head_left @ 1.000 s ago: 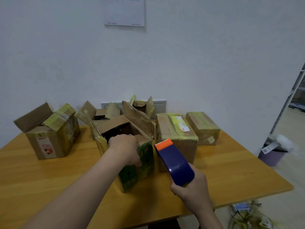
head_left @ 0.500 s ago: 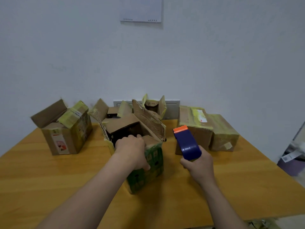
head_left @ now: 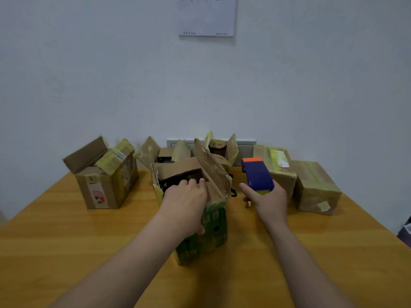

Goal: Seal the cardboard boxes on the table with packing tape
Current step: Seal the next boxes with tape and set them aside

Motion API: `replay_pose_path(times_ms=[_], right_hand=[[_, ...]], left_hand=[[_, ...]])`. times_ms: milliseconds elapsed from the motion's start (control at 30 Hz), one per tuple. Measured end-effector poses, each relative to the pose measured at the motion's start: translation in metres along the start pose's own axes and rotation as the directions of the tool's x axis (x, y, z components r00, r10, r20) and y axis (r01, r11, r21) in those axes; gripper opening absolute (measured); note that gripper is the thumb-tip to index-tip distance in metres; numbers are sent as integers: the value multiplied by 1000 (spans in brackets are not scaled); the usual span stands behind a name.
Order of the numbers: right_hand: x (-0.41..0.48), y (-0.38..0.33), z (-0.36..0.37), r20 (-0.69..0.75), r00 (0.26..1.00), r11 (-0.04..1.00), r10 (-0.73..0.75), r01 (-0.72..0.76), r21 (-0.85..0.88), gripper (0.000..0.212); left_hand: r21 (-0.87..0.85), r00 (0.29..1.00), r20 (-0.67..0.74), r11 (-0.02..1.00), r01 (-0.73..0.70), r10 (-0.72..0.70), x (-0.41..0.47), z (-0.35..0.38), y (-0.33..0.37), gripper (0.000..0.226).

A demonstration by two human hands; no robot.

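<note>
Yellow wood worktop (head_left: pixel 66 252) stands against a plain white wall (head_left: pixel 89 74). The left hand (head_left: pixel 184 196) holds the middle box (head_left: pixel 206 236), fingers over a top flap and thumb down its green side, likely to push the flaps shut. The right hand (head_left: pixel 266 198), at 3 o'clock from that box, grips the blue tape gun (head_left: pixel 258 174), orange end up, ready to tape, I think. Two taped boxes (head_left: pixel 315 185) sit at 2 o'clock. Another open box (head_left: pixel 104 185) sits at 10 o'clock, with more at 12. A paper sheet (head_left: pixel 206 16) hangs on the wall.
</note>
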State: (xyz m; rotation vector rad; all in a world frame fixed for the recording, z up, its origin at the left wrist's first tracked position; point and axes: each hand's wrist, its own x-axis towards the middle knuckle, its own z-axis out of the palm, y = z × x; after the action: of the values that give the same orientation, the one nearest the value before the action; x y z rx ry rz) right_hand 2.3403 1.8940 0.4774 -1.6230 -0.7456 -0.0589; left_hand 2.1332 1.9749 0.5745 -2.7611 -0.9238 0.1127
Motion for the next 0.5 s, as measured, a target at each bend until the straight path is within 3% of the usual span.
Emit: replay_pose_path(times_ms=[67,100,200,233,333,433,500], right_hand=[[-8,-11,4,-31,999,995,30,-27,98,28],[-12,-13,6,-40,998,989,46,-40,144,28],[-23,-15,6,-30,997,972,75,-66,224,25],[-25,-13,5,-26,997,972,75,-67,226,23],[-26,-11,-2,-31,998,978,61,-54,201,25],[-29,-7,-11,-14,1000,992,3,-1,125,28],[-32,-3,-15,3,1000,993,-21,20,115,27]], left_hand=[[-55,979,-193,996,-76,64,-11,-6,-3,96],[-86,932,-349,987,-132,94,-17,-9,-7,77],[-189,709,-704,956,-226,28,-29,-16,-22,28],[-264,694,-718,941,-210,-47,-28,-16,-29,25],[-439,816,-546,894,-87,-188,-16,-11,-46,28],[-576,888,-429,808,-126,-168,-1,1,-47,39],[-548,907,-414,817,-182,-76,9,8,-38,51]])
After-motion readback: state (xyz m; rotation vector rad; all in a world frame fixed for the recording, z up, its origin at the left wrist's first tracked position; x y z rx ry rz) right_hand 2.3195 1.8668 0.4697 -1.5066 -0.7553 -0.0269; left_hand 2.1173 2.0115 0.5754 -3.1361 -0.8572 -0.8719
